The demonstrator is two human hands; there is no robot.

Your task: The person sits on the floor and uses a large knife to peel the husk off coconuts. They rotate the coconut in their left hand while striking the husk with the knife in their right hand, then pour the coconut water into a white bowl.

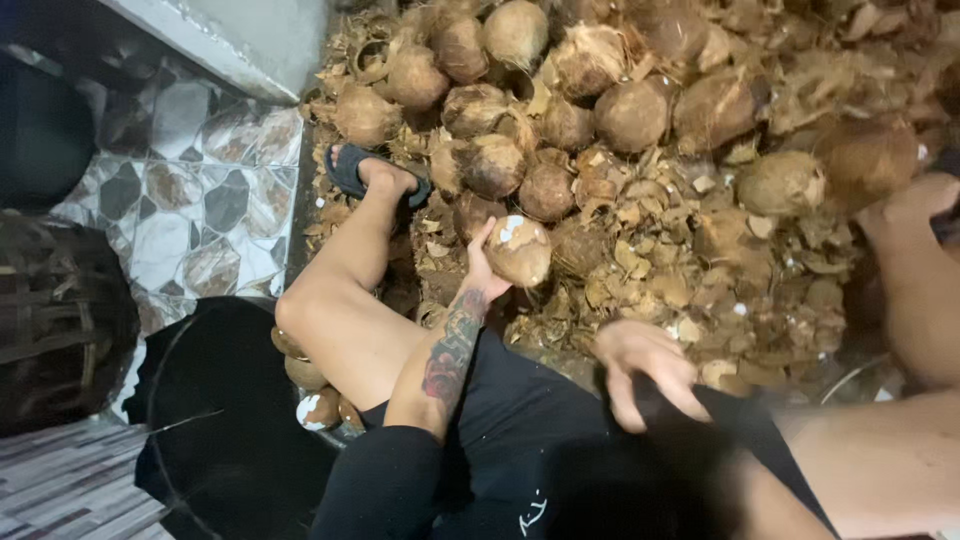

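Note:
My left hand (485,265) grips a partly husked brown coconut (518,250) with white patches, held low over the litter of husk chips. The tattooed left forearm reaches forward beside my left knee. My right hand (645,365) hovers blurred over my dark shorts near the heap's front edge, fingers spread, nothing in it. A large pile of brown coconuts (560,110) rises just beyond both hands.
Husk scraps (700,260) cover the ground ahead. My left foot in a dark sandal (365,172) rests at the pile's edge. A black tub (230,400) with peeled coconuts (318,408) beside it sits at the left, a woven basket (55,320) further left, and patterned floor tiles (190,190) behind.

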